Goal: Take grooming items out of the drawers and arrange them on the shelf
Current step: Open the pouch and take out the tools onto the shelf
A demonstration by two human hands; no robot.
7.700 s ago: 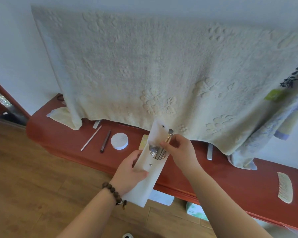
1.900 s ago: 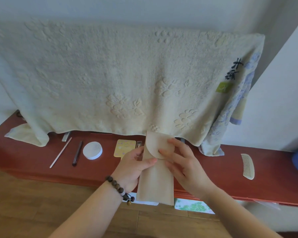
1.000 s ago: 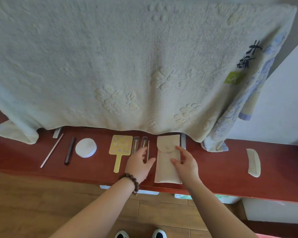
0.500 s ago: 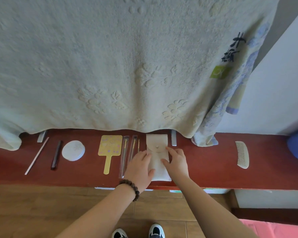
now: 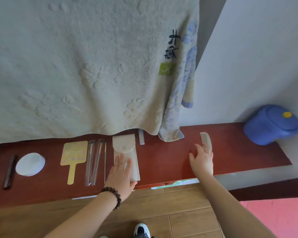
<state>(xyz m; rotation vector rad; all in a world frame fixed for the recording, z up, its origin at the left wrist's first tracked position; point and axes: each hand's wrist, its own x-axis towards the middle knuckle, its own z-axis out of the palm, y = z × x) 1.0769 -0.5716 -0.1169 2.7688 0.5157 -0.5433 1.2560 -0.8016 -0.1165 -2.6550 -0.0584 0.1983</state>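
Arranging step. Left hand (image 5: 121, 174) flat on pouch (image 5: 126, 156) on shelf (image 5: 162, 160), fingers straight, holding nothing. Right hand (image 5: 202, 159) grip open, fingertips at comb (image 5: 206, 141), no hold yet. Next, likely: close on comb, bring it beside pouch

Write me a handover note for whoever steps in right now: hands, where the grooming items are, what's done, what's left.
Left hand: flat on the cream pouch, fingers straight.
Right hand: open, reaching the comb, fingertips at it, no grip yet.
On the red shelf, in a row: dark stick, round white pad, yellow hand mirror, sleeved brushes, pouch.
Done: those five laid out.
Left: probably bring the comb, lying apart, into the row.
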